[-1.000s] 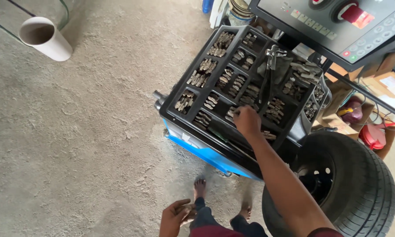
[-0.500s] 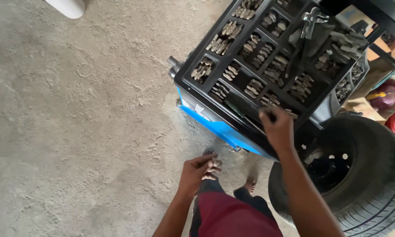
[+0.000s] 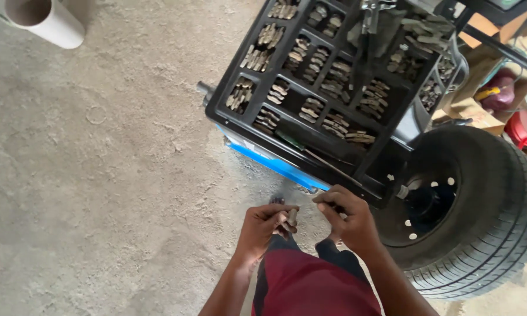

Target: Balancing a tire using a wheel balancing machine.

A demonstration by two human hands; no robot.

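I see both hands drawn together low in the head view, just above the dark red trousers [image 3: 319,287]. The left hand [image 3: 263,228] has its grip narrow, fingers pinched on a small grey metal piece [image 3: 291,216] that stands up between the fingertips. The right hand [image 3: 348,219] sits just beside it, fingers curled in toward the same piece; its grip is nearly closed, but I cannot tell whether it holds anything of its own or only touches that piece. The two hands are close enough that their fingertips almost meet.

Just beyond them is the near edge of a black compartment tray [image 3: 228,114], tilted in the frame, its pockets filled with rows of similar grey metal pieces [image 3: 310,61]. A blue panel [image 3: 275,164] shows under the tray's edge. To the right a black tyre [image 3: 498,216] on its wheel stands close by the tray. The floor [image 3: 99,175] is rough grey concrete, with a white pipe end [image 3: 44,20] at the top left.
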